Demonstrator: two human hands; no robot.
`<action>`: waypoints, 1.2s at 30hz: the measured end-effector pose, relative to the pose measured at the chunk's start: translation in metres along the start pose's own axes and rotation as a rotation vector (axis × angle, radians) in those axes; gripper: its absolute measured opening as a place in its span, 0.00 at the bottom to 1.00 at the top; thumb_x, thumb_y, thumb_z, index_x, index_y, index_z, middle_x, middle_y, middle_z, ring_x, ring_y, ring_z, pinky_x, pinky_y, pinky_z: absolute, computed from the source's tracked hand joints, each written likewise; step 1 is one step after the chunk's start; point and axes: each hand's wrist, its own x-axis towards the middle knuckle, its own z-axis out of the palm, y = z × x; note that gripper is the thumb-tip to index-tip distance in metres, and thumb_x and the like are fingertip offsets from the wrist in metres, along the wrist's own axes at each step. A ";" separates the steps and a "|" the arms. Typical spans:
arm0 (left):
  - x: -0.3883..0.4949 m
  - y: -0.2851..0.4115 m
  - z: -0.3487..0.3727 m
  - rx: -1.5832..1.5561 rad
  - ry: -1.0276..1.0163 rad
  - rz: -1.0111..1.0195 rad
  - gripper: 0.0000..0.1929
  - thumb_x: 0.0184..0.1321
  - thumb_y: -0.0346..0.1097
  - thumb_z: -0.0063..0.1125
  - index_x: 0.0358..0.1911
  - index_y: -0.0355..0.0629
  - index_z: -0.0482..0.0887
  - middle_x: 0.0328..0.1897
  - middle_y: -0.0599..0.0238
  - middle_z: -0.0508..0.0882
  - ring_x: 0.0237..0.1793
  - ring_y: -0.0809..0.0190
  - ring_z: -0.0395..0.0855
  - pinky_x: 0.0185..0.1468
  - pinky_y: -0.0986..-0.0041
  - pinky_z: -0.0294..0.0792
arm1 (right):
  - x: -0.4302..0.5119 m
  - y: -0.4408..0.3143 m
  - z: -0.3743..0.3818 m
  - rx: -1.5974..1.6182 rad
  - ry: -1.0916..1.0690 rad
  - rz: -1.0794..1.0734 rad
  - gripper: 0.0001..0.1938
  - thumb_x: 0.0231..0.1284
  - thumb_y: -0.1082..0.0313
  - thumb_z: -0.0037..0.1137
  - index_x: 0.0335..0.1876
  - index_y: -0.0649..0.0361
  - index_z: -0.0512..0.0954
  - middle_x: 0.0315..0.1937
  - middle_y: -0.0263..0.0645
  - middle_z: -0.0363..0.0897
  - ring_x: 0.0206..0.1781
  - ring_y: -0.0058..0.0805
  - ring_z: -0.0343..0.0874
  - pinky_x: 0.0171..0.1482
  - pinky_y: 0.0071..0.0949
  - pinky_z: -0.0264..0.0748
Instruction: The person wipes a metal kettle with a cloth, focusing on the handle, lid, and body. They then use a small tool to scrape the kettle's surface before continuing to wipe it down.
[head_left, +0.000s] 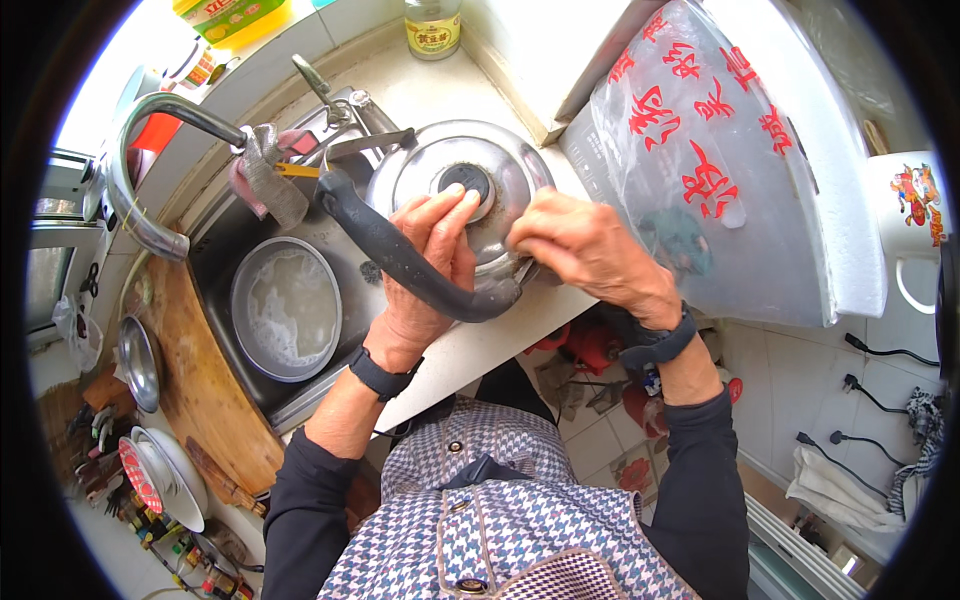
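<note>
A metal kettle (502, 161) with a black lid knob (465, 178) stands on the light counter beside the sink. Its black curved handle (409, 255) leans towards me over the near side. My left hand (431, 255) reaches behind the handle, with fingertips on the knob and lid. At the kettle's right near edge is my right hand (589, 244), its fingers bent inward against the rim; whether it pinches something there is hidden. In the sink (352, 300), left of the kettle, sits a round grey basin (286, 309) of cloudy, sudsy water. A dark scouring pad (370, 271) lies between them.
A curved faucet (142, 112) with a mesh cloth (274, 176) on it arches over the sink's left. A wooden board (199, 360) and metal bowl (139, 364) are further left. A jar (433, 30) stands behind; a plastic-wrapped box (675, 165) is at right.
</note>
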 end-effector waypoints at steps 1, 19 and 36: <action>0.000 0.000 -0.001 0.001 -0.008 0.003 0.25 0.53 0.20 0.58 0.58 0.46 0.83 0.58 0.62 0.81 0.56 0.51 0.77 0.63 0.59 0.70 | 0.001 -0.001 0.001 0.014 -0.018 -0.079 0.03 0.62 0.75 0.59 0.40 0.61 0.80 0.35 0.39 0.77 0.39 0.39 0.80 0.43 0.34 0.77; 0.000 -0.001 0.002 0.006 0.024 0.001 0.27 0.49 0.20 0.59 0.56 0.46 0.83 0.57 0.63 0.82 0.55 0.51 0.79 0.61 0.59 0.72 | -0.023 0.006 -0.004 0.016 0.105 0.197 0.02 0.62 0.76 0.56 0.38 0.61 0.78 0.33 0.43 0.76 0.36 0.41 0.78 0.41 0.35 0.76; -0.060 0.039 -0.067 -0.531 -0.199 -0.129 0.36 0.62 0.43 0.65 0.70 0.34 0.64 0.66 0.44 0.72 0.68 0.42 0.68 0.71 0.53 0.60 | -0.075 -0.099 0.121 0.678 0.629 0.362 0.06 0.72 0.76 0.54 0.50 0.65 0.77 0.44 0.34 0.83 0.46 0.22 0.81 0.50 0.21 0.77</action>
